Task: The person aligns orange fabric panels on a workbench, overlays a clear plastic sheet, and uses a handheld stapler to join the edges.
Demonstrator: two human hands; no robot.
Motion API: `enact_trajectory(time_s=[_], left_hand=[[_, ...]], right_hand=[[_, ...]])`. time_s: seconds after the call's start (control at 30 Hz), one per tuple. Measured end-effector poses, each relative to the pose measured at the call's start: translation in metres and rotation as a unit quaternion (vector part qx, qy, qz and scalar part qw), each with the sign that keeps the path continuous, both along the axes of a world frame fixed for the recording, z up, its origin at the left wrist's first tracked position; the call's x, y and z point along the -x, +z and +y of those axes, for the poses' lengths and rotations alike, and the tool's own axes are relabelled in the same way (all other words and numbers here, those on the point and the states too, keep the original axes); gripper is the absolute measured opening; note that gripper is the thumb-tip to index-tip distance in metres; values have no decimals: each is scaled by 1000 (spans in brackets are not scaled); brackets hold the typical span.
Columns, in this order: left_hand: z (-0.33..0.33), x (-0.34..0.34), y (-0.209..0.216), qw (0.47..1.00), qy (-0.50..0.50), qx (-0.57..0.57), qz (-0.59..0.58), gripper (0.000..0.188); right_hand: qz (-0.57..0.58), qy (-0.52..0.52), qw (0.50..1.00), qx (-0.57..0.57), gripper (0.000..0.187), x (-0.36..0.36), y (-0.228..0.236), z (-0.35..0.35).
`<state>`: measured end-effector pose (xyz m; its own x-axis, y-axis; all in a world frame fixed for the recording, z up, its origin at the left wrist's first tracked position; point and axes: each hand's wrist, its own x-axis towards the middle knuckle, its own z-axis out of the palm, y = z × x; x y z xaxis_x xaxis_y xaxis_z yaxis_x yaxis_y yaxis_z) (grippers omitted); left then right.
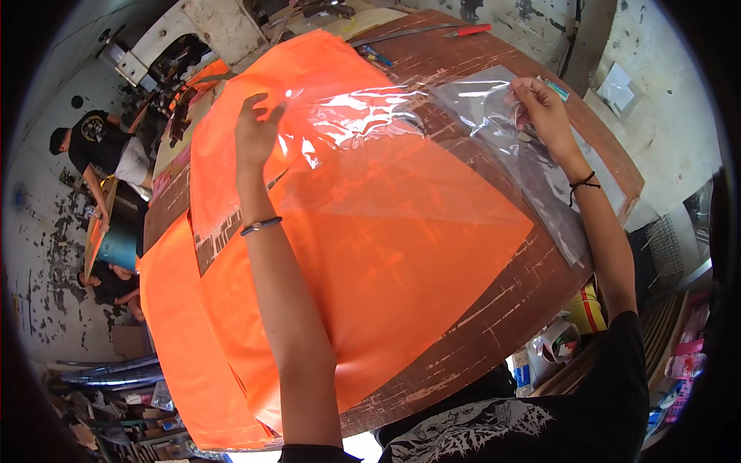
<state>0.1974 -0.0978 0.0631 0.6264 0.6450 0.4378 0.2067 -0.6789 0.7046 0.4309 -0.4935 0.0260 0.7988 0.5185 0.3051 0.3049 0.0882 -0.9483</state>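
Observation:
A clear plastic sheet stretches across the table between my two hands, shiny and wrinkled over orange sheet material. Its left end is at the curled fingers of my left hand, which appear closed on it; the exact contact is hard to see. On the right, my right hand pinches the sheet near its far edge. Beneath the plastic, the orange material lies in several overlapping pieces, with a gap baring the brown tabletop near my left wrist.
The worn brown table has a red-handled tool and small pens at its far side. A sewing machine stands back left. Another person bends at the left; a second person is lower down.

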Motion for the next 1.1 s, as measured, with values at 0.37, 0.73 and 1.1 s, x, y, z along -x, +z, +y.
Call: enact_trajectory(time_s=[0.37, 0.73, 1.1], left_hand=[[-263, -17, 101, 815, -572, -46, -82, 78], [-255, 54, 197, 917, -394, 49, -35, 35], [-223, 102, 206, 896, -443, 9, -2, 30]], right_hand=[[-37, 136, 972, -188, 28, 70, 180, -40], [-305, 18, 947, -102, 58, 76, 224, -31], [29, 562, 824, 59, 89, 99, 77, 28]])
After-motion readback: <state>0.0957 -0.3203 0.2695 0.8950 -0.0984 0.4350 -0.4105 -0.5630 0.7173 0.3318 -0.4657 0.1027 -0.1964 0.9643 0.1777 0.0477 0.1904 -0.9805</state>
